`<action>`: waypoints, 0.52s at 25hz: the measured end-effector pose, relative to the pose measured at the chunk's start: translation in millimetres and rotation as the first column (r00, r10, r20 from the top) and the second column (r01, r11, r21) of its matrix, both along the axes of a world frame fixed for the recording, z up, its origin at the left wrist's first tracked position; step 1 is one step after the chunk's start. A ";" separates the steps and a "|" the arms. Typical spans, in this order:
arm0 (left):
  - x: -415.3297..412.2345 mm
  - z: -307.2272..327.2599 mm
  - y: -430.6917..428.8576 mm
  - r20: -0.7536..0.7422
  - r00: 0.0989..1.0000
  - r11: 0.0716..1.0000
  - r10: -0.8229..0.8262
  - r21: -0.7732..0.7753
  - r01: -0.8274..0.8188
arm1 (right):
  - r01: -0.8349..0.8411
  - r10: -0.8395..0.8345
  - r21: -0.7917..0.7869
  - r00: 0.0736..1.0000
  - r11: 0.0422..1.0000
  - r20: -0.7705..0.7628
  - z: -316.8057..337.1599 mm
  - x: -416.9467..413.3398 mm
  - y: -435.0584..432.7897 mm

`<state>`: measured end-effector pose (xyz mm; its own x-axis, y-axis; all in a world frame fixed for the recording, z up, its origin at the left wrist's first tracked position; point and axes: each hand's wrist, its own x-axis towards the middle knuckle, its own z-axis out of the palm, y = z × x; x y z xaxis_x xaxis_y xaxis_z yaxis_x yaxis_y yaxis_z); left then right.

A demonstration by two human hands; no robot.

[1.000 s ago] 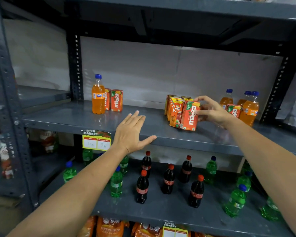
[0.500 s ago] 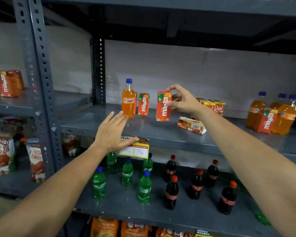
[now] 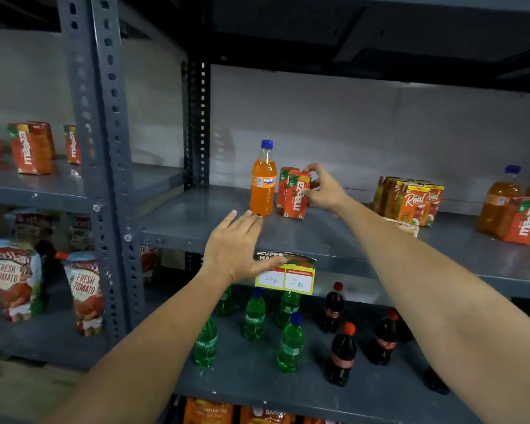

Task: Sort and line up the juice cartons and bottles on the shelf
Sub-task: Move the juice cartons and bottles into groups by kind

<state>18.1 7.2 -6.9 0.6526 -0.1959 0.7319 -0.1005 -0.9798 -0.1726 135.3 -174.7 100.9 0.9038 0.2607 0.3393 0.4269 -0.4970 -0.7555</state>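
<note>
1. The right hand (image 3: 323, 191) is closed on a red Maaza carton (image 3: 296, 195), thumb on its front face and fingers over its top. The carton stands upright on the shelf (image 3: 196, 215), long axis vertical, touching a second Maaza carton (image 3: 283, 186) just behind it.
2. A Fanta bottle (image 3: 263, 182), orange with a blue cap, stands upright just beside the held carton, on the side nearer the shelf's left end.
3. The left hand (image 3: 237, 246) is open and empty, palm down over the shelf's front edge; its fingertips lie just short of the bottle's base. Contact cannot be told.
4. Key relation: the held carton lies directly at the right hand, which reaches it from the shelf's right side. The next adjustment would likely be a small turn or push to square it with its neighbour. The left hand is the nearer one to the bottle.
5. Toward the right end stand the Real cartons (image 3: 416, 203), with another Maaza carton (image 3: 525, 223) and more orange bottles (image 3: 499, 200) beyond, still unsorted.
6. A price tag (image 3: 285, 278) on the front edge reads "SUPER MARKET"; its handwritten figures appear to be 20 Rs and 9 Rs.
</note>
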 end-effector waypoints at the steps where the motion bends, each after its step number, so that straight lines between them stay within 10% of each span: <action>1: 0.5 -1.1 -0.3 0.019 1.000 1.000 -0.008 -0.006 0.008 | 0.014 -0.014 0.002 1.000 1.000 -0.003 -3.3 1.1 0.9; 13: 4.4 -4.2 0.6 0.130 0.991 0.999 -0.040 0.014 0.039 | 0.137 -0.061 -0.262 0.959 0.955 0.277 32.2 0.9 69.2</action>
